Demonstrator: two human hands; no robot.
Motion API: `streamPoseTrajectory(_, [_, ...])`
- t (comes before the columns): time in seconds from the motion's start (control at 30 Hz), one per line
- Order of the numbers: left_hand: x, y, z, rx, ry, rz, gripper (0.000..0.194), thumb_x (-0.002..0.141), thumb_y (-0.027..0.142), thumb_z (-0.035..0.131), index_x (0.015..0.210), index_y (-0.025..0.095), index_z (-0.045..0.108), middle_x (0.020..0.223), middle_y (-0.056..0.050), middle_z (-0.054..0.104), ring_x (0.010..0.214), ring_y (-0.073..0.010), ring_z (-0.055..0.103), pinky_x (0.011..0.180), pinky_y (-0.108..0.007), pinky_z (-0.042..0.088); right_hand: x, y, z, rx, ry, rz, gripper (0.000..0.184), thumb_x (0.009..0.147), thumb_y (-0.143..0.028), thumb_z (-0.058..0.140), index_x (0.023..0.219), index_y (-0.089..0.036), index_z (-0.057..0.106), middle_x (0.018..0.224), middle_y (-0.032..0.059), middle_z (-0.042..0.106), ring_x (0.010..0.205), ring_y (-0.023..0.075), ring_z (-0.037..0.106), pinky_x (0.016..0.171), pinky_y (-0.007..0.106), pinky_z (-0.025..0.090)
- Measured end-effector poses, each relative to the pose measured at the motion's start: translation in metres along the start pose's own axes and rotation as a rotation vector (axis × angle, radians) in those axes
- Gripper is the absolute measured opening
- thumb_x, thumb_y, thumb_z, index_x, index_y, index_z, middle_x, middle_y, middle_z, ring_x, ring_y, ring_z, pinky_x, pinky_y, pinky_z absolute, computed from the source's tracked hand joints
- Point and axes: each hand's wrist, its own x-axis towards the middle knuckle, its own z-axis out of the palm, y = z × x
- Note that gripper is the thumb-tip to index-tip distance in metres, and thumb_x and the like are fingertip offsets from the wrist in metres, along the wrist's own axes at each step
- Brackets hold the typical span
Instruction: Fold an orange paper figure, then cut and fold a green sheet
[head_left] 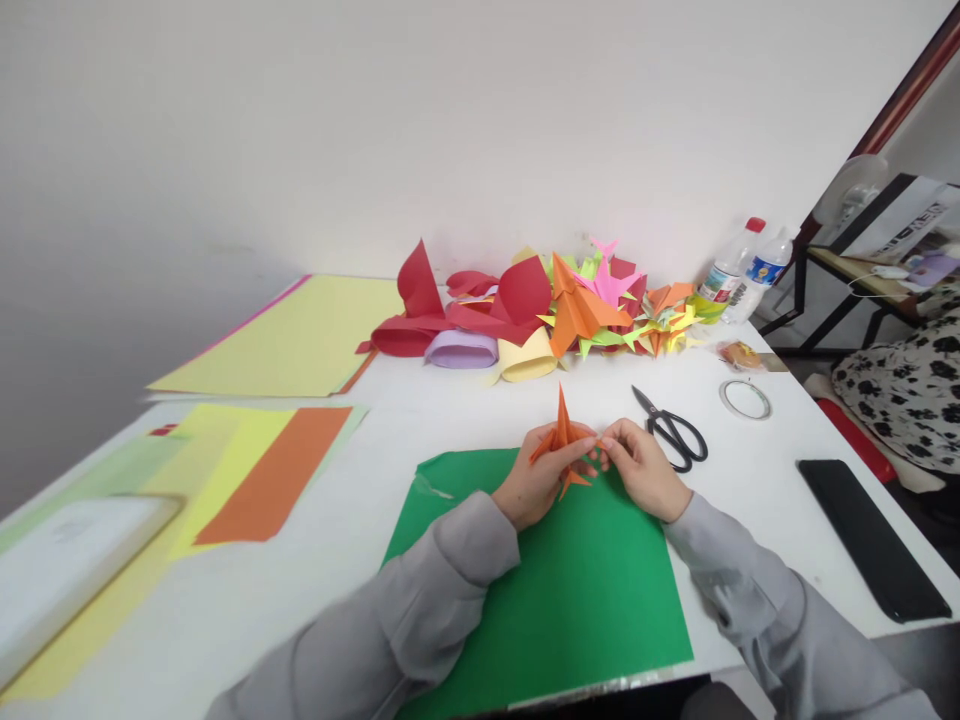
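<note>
An orange folded paper plane points its tip up toward the wall, above a green sheet. My left hand is closed around its body, with the thumb pressed along one side. At the plane's right edge, my right hand pinches a small orange bit between thumb and fingertips. Part of the plane's middle is hidden behind my fingers. Just beyond my right hand lie scissors with black handles.
Folded paper pieces, including another orange plane, pile against the wall. Coloured sheets cover the left side. At right are a tape roll, a black phone-like slab and plastic bottles. Patterned cloth shows beyond the table.
</note>
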Motion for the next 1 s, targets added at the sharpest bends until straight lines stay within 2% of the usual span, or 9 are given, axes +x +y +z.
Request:
streamPoseTrajectory(0.13, [0.000, 0.001, 0.001, -0.012, 0.016, 0.013, 0.023, 0.066, 0.027, 0.081, 0.075, 0.010, 0.068, 0.064, -0.002, 0.065, 0.057, -0.0128, 0.062, 0.053, -0.024, 0.051, 0.000, -0.003, -0.001, 0.037, -0.011, 0.001, 0.037, 0.086, -0.056, 0.053, 0.075, -0.021, 0.054, 0.062, -0.0018, 0.057, 0.060, 0.0144, 0.054, 0.062, 0.029, 0.044])
streamPoseTrajectory(0.27, [0.000, 0.002, 0.000, -0.066, 0.058, 0.001, 0.025, 0.063, 0.027, 0.083, 0.077, 0.011, 0.068, 0.064, -0.001, 0.066, 0.057, -0.0128, 0.063, 0.052, -0.023, 0.052, -0.002, -0.008, -0.002, 0.095, -0.016, 0.000, 0.038, 0.086, -0.057, 0.053, 0.077, -0.020, 0.057, 0.068, 0.0006, 0.062, 0.065, 0.0153, 0.058, 0.067, 0.030, 0.047])
streamPoseTrajectory(0.47, [0.000, 0.003, 0.000, -0.059, 0.085, -0.024, 0.028, 0.061, 0.027, 0.084, 0.076, 0.011, 0.067, 0.064, -0.001, 0.066, 0.055, -0.0116, 0.061, 0.051, -0.023, 0.052, -0.004, -0.011, -0.003, -0.102, 0.040, -0.051, 0.024, 0.085, -0.042, 0.056, 0.081, -0.019, 0.061, 0.067, 0.0009, 0.065, 0.063, 0.0148, 0.058, 0.063, 0.029, 0.046])
streamPoseTrajectory(0.63, [0.000, 0.005, 0.002, -0.039, 0.084, -0.010, 0.028, 0.061, 0.028, 0.084, 0.076, 0.011, 0.067, 0.065, -0.001, 0.066, 0.058, -0.0120, 0.061, 0.051, -0.023, 0.052, -0.006, -0.014, -0.003, -0.168, 0.052, -0.136, 0.017, 0.086, -0.032, 0.053, 0.079, -0.019, 0.062, 0.070, 0.0016, 0.067, 0.064, 0.0143, 0.057, 0.062, 0.027, 0.046])
streamPoseTrajectory(1.0, [-0.001, 0.006, 0.002, -0.012, 0.092, 0.013, 0.028, 0.060, 0.029, 0.084, 0.076, 0.012, 0.068, 0.067, -0.001, 0.064, 0.061, -0.0128, 0.061, 0.051, -0.024, 0.052, -0.006, -0.016, -0.003, -0.231, 0.070, -0.196, 0.017, 0.086, -0.029, 0.052, 0.077, -0.019, 0.062, 0.067, 0.0015, 0.066, 0.061, 0.0146, 0.058, 0.060, 0.026, 0.045])
